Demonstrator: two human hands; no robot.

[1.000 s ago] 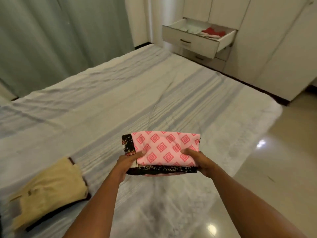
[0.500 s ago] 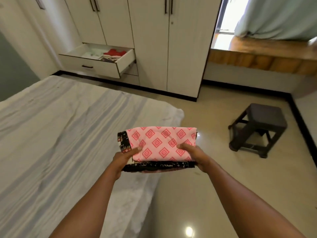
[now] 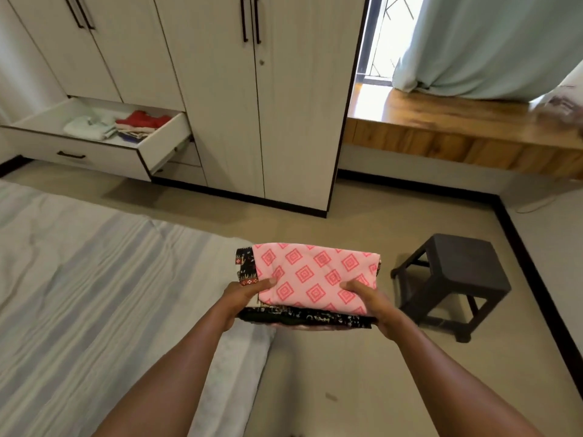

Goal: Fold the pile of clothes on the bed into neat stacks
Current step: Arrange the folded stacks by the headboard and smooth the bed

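A small stack of folded clothes (image 3: 310, 275) is held in the air past the corner of the bed (image 3: 79, 294). Its top piece is pink with red diamond patterns; a black patterned piece lies beneath. My left hand (image 3: 243, 294) grips the stack's near left edge, thumb on top. My right hand (image 3: 370, 302) grips the near right edge the same way. The fingers under the stack are hidden.
A white wardrobe (image 3: 220, 89) stands ahead, with an open drawer (image 3: 104, 146) at left holding folded white and red clothes. A dark stool (image 3: 451, 279) stands on the floor to the right. A wooden window bench (image 3: 457, 130) and a curtain lie beyond.
The view has swung from the bed to the wardrobe side. The stack has travelled with both hands off the bed, and the tan garment is out of view.
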